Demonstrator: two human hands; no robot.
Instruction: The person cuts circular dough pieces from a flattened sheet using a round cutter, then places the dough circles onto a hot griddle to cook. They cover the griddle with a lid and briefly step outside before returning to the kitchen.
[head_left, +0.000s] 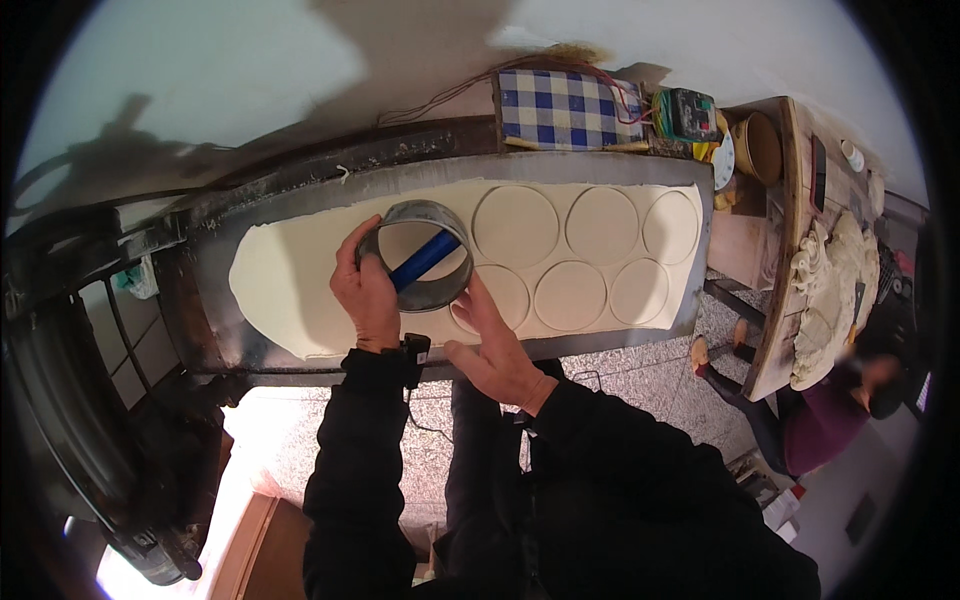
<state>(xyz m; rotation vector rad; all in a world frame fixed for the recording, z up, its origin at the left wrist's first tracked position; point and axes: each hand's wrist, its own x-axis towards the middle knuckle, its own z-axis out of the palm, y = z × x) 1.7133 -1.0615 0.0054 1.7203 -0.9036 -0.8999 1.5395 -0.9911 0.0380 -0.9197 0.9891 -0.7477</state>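
My left hand (367, 289) grips the left side of a round metal ring cutter (431, 295) with a blue bar handle (425, 260) across it. The ring is tilted and held above a long rolled sheet of clay or dough (277, 277); which of the two, I cannot tell. My right hand (491, 349) is just below and right of the ring, fingers apart, its fingertips close to the rim; whether they touch it is unclear. Several circles (516, 226) are cut in two rows in the sheet's right part. The sheet lies on a grey metal-topped table (450, 166).
A blue-checked cloth (574, 109) and an electrical device with wires (691, 114) stand behind the table. At right, a wooden table (776, 300) bears lumpy pale material (832, 300); a person in a purple top (825, 431) is beside it. Dark machinery (82, 390) stands at left.
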